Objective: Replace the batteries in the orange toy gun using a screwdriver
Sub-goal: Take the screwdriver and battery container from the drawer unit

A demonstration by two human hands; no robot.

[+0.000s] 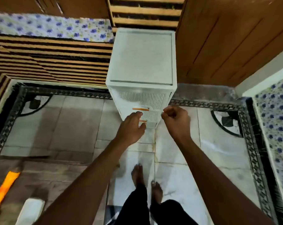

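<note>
The orange toy gun is down in the bottom left corner, lying on the floor well apart from both hands. Only a blurry orange-yellow strip of it shows at the frame edge, so I can't make out any detail on it. Just beside it, a bit to the right, there's a white object, also too blurry to identify.

Both arms are stretched out toward a white plastic drawer unit that stands on the tiled floor. It has ribbed drawer fronts with orange handles.

The left hand is up against the lower drawers with fingers loosely spread and thumb apart, holding nothing that I can see; whether the fingertips actually touch the drawer front I can't tell. The right hand is at the unit's right front corner with fingers curled into a loose fist. Something tiny might be pinched there, but honestly can't tell.

Bare feet and dark trousers show below. Around it all: wooden cupboard doors behind on the right, striped wood panels on the left, and blue-flowered cloth at top left and along the right edge.
</note>
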